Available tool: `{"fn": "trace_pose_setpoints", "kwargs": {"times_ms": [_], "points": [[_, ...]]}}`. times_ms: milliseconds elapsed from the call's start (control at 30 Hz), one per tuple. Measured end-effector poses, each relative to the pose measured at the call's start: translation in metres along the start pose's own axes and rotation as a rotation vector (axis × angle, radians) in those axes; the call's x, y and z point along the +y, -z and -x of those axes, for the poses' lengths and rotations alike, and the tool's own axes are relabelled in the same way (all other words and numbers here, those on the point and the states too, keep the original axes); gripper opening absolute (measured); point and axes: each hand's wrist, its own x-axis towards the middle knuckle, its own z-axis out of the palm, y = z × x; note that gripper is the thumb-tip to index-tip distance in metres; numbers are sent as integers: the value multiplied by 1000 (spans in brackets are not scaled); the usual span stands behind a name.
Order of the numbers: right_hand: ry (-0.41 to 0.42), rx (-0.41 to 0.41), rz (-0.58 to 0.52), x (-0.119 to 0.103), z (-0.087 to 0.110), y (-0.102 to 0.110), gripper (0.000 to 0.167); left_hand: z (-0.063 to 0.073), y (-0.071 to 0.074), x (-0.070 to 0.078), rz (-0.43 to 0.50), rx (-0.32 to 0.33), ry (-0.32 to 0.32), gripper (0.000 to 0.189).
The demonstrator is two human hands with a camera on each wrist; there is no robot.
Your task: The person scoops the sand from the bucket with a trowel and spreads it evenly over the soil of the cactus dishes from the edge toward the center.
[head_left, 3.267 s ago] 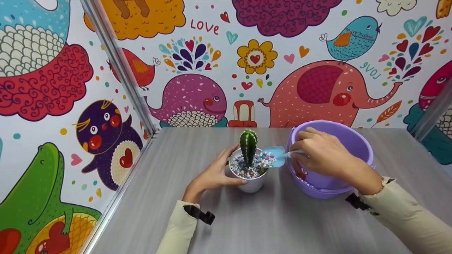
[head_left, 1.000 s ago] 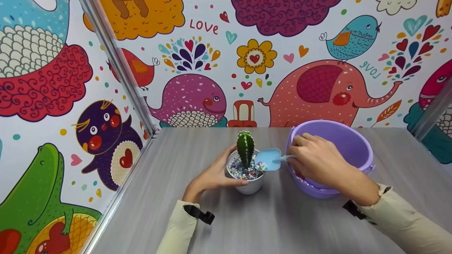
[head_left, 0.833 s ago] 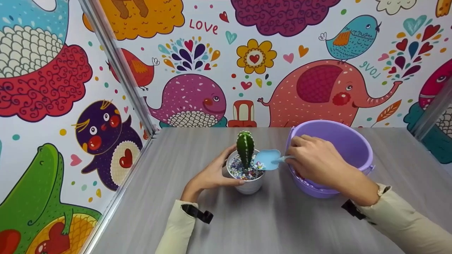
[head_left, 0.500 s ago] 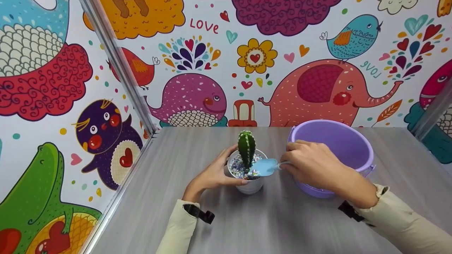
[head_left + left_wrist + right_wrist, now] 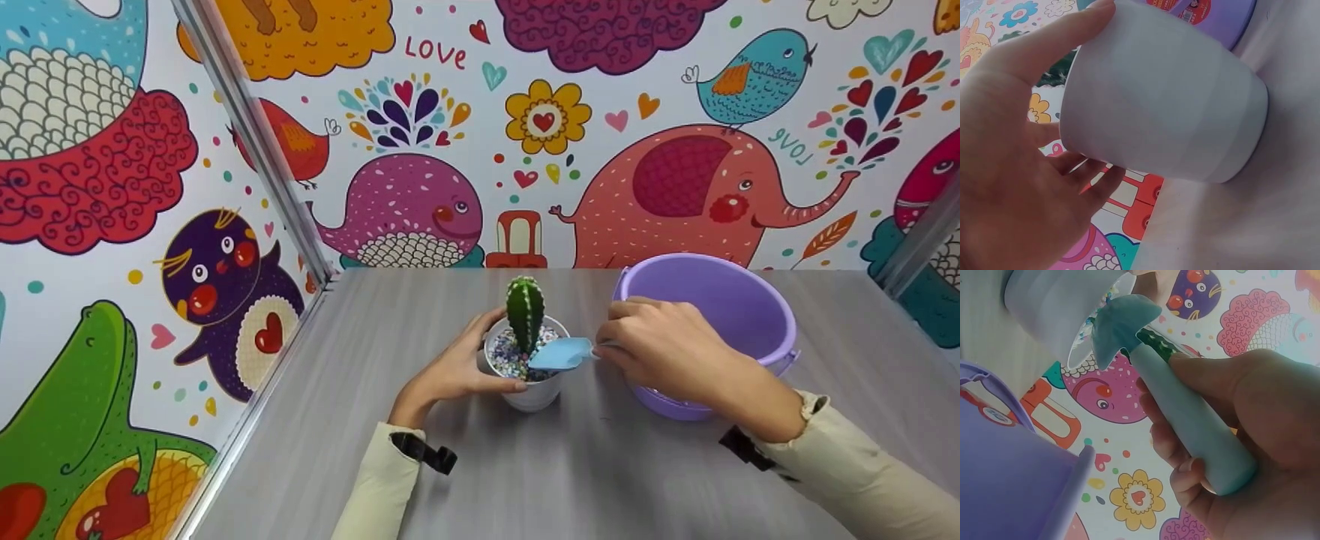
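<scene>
A green cactus (image 5: 525, 309) stands in a white pot (image 5: 534, 397) on the table, with colourful little pebbles around its base. My left hand (image 5: 450, 373) holds the pot from the left, thumb at the front of the rim and fingers behind; the left wrist view shows the pot's smooth side (image 5: 1157, 95). My right hand (image 5: 667, 349) grips a small light-blue shovel (image 5: 561, 353) by its handle. Its blade is tipped over the pot's right rim, beside the cactus. In the right wrist view the fingers wrap the shovel's handle (image 5: 1190, 422).
A purple bucket (image 5: 750, 322) stands right of the pot, partly behind my right hand. The grey table (image 5: 495, 480) meets a cartoon-printed wall (image 5: 540, 172) at the back and another panel (image 5: 157, 300) on the left.
The shovel, earlier level with pebbles on it, has moved lower and left over the pot and tilted; its pebbles have slid off into the pot. The left hand stays on the pot.
</scene>
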Motion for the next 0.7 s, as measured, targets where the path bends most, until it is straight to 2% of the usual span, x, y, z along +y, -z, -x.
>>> {"fn": "trace_pose_setpoints", "kwargs": {"times_ms": [367,700], "points": [[31,27,36,2,7,1,22,0,-2,0,14,10,10,121],[-15,74,6,17,14,-1,25,-1,-2,-1,21,13,4,120]]}}
